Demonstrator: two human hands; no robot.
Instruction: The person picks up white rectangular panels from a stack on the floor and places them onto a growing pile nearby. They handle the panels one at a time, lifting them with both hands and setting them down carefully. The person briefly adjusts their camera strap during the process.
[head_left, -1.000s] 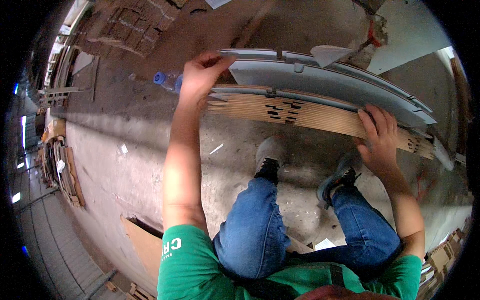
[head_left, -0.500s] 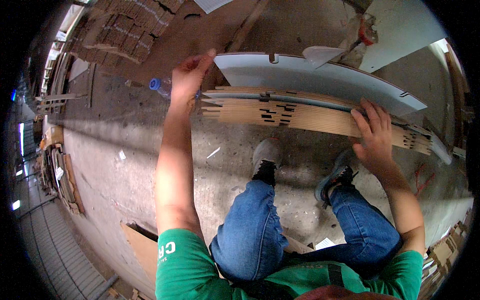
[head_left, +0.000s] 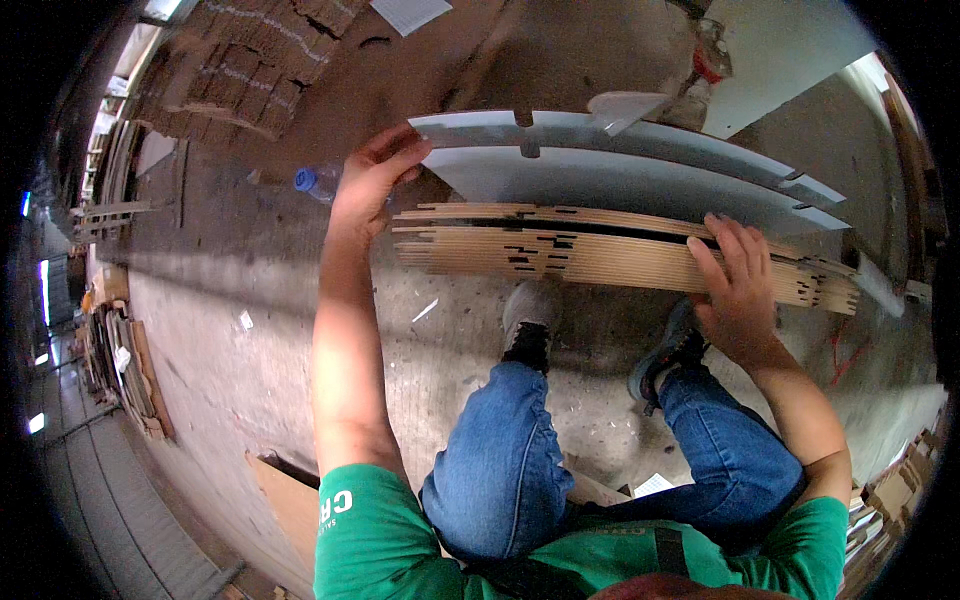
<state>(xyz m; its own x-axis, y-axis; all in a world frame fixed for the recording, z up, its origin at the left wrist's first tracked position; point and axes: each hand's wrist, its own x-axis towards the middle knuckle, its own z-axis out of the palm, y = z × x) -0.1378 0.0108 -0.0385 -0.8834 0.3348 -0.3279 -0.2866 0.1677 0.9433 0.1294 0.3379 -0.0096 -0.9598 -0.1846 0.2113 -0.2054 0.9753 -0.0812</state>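
A stack of thin notched panels (head_left: pixel 620 257) stands on edge in front of me, light brown edges up, with a dark gap along it. Behind it, two white-faced panels lean away: a far white panel (head_left: pixel 640 140) and a nearer white panel (head_left: pixel 600 180), both with notches in their upper edges. My left hand (head_left: pixel 375 180) pinches the left end of the far white panel between thumb and fingers. My right hand (head_left: pixel 738 290) is closed over the right part of the stack, fingers across its top edges and thumb on the near side.
A bottle with a blue cap (head_left: pixel 307 180) lies beyond my left wrist. Brown stacked boards (head_left: pixel 250 65) stand at the far left, and a large white board (head_left: pixel 790 60) at the far right. A clear bottle with a red label (head_left: pixel 710 62) lies near that board. My shoes (head_left: pixel 530 310) are just below the stack.
The far white panel has separated from the nearer one, so two now show. My left hand has come slightly down and closed on its end. The stack's gap has widened.
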